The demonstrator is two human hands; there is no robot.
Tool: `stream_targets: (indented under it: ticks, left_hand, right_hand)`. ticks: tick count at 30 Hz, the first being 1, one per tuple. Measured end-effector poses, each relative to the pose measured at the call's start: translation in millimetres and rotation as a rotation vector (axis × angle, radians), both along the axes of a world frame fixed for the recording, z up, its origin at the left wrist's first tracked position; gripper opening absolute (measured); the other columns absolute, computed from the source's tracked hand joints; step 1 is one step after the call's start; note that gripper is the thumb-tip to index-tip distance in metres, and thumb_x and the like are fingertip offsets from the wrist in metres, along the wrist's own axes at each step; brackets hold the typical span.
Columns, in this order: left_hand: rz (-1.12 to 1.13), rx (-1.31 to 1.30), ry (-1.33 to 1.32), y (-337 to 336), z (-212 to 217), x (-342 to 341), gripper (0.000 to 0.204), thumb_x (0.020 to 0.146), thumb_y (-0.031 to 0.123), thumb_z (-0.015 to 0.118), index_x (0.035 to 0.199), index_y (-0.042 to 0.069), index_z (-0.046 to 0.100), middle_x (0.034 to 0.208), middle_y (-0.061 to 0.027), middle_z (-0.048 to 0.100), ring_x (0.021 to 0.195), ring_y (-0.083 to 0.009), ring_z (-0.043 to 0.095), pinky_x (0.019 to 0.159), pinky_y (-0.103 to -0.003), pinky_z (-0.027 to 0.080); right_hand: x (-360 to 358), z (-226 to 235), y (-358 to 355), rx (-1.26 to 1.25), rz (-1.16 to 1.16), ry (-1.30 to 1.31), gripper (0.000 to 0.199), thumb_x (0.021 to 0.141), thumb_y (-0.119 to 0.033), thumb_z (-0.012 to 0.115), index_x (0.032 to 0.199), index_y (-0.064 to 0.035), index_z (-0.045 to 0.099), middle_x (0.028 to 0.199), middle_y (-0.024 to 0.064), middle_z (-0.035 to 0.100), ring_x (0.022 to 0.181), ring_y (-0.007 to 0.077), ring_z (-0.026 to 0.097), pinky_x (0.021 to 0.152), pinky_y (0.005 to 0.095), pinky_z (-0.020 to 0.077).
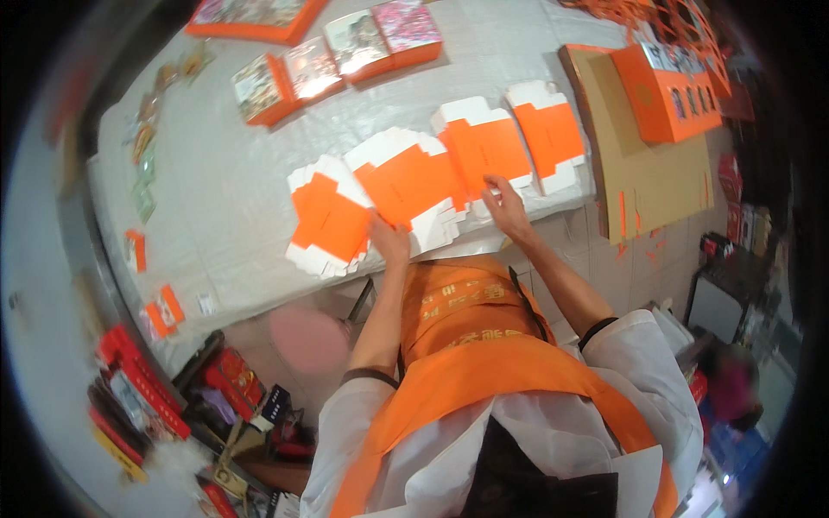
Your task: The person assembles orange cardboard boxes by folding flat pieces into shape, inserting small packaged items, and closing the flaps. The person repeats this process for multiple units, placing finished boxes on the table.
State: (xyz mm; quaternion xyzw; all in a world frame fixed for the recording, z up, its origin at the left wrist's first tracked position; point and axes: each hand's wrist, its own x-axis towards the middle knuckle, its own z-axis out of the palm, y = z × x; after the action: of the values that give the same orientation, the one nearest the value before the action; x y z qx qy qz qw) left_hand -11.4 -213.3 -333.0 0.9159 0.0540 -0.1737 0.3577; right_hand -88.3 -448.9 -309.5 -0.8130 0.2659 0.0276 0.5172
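Four groups of flat orange-and-white carton blanks lie along the table's near side. My left hand (391, 241) is at the right edge of the leftmost flat carton (330, 222), its fingers closed on that edge. To its right lies a second stack of flat cartons (413, 186), fanned with white flaps showing. My right hand (508, 209) is over the near edge of the third carton stack (488, 154), fingers stretched and a little apart, holding nothing I can see. The fourth stack of flat cartons (553, 136) lies farther right, apart from both hands.
The table (233, 190) has a pale plastic cover. Picture-printed boxes (358, 43) stand in a row at the back. At right, an orange box (665, 95) rests on a brown cardboard sheet (656, 186). Small wrapped packets (145, 173) lie at left. A pink stool (309, 337) stands below.
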Motion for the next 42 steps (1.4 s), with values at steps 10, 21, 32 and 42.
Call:
stream_targets:
  ticks: [10, 21, 32, 42]
  left_hand:
    - [-0.376, -0.203, -0.220, -118.2, 39.9, -6.0, 0.047, 0.080, 0.009, 0.056, 0.123, -0.003, 0.041, 0.130, -0.0241, 0.035, 0.121, -0.0389, 0.034, 0.101, -0.044, 0.028]
    - [-0.501, -0.531, 0.058, -286.5, 25.2, 12.0, 0.037, 0.079, 0.005, 0.050, 0.113, -0.007, 0.043, 0.106, -0.0213, 0.050, 0.103, -0.0369, 0.046, 0.092, -0.041, 0.036]
    - [-0.143, -0.598, 0.129, -313.0, -1.2, 11.1, 0.028, 0.081, 0.004, 0.049, 0.107, -0.007, 0.044, 0.093, -0.0113, 0.049, 0.088, -0.0238, 0.049, 0.080, -0.034, 0.040]
    - [0.057, -0.820, 0.407, -328.3, 4.7, 12.9, 0.021, 0.087, 0.017, 0.053, 0.099, -0.001, 0.054, 0.093, -0.0062, 0.055, 0.086, -0.0144, 0.051, 0.078, -0.028, 0.042]
  right_hand:
    - [28.6, -21.1, -138.1, -0.780, -0.041, 0.236, 0.058, 0.070, -0.030, 0.070, 0.113, 0.0002, 0.045, 0.112, 0.0179, 0.047, 0.104, 0.0362, 0.046, 0.088, 0.0440, 0.0405]
    - [11.6, -25.8, -197.7, -0.694, -0.030, 0.179, 0.063, 0.078, -0.030, 0.064, 0.126, -0.0016, 0.035, 0.130, 0.0152, 0.037, 0.119, 0.0327, 0.036, 0.093, 0.0488, 0.0353]
    - [0.2, -33.5, -205.0, -0.610, -0.066, 0.268, 0.074, 0.082, -0.029, 0.061, 0.138, -0.0019, 0.022, 0.141, 0.0162, 0.028, 0.127, 0.0345, 0.031, 0.099, 0.0489, 0.0322]
    - [-7.9, -62.5, -212.9, -0.586, -0.081, 0.212, 0.078, 0.077, -0.031, 0.065, 0.138, -0.0043, 0.025, 0.142, 0.0141, 0.027, 0.128, 0.0308, 0.030, 0.101, 0.0456, 0.0305]
